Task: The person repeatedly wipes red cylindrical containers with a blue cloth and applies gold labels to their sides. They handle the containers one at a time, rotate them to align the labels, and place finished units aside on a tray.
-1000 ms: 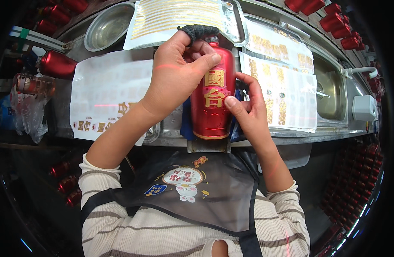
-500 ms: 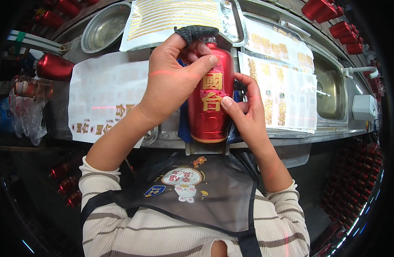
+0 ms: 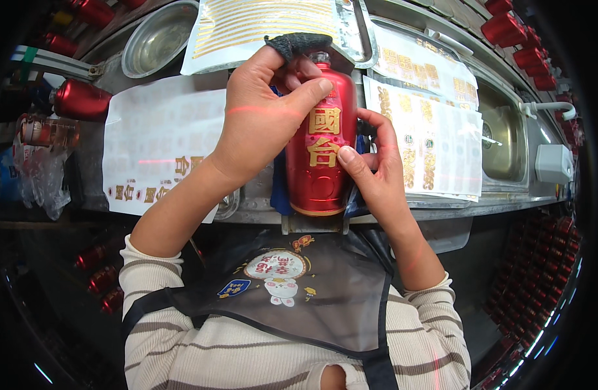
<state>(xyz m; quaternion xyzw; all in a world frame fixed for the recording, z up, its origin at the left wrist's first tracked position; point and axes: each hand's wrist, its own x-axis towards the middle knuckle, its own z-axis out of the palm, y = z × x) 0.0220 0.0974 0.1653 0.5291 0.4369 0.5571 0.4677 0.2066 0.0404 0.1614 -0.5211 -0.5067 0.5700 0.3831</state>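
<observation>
A glossy red bottle [image 3: 322,195] with large gold characters down its front lies in front of me, its clear-looking cap pointing away. My left hand [image 3: 263,123] reaches over its upper left side, the thumb pressed on the shoulder above the characters. A dark knitted cover [image 3: 299,45] wraps fingers of that hand, and the other fingertips curl behind the thumb, partly hidden. Around the bottle's right side goes my right hand [image 3: 377,175], its thumb against the lower gold character and its fingers along the edge. Blue cloth [image 3: 279,182] shows beneath the bottle.
White sheets of gold stickers lie left [image 3: 156,143] and right [image 3: 429,143]; a gold-striped sheet [image 3: 260,32] rests farther back. A metal bowl [image 3: 159,42] stands at the far left. Another red bottle [image 3: 81,101] lies left. A sink [image 3: 497,130] with a white tap [image 3: 552,106] is at right.
The bottle has shifted very slightly right, and my left thumb sits a little higher on its shoulder. Both hands otherwise keep the same hold.
</observation>
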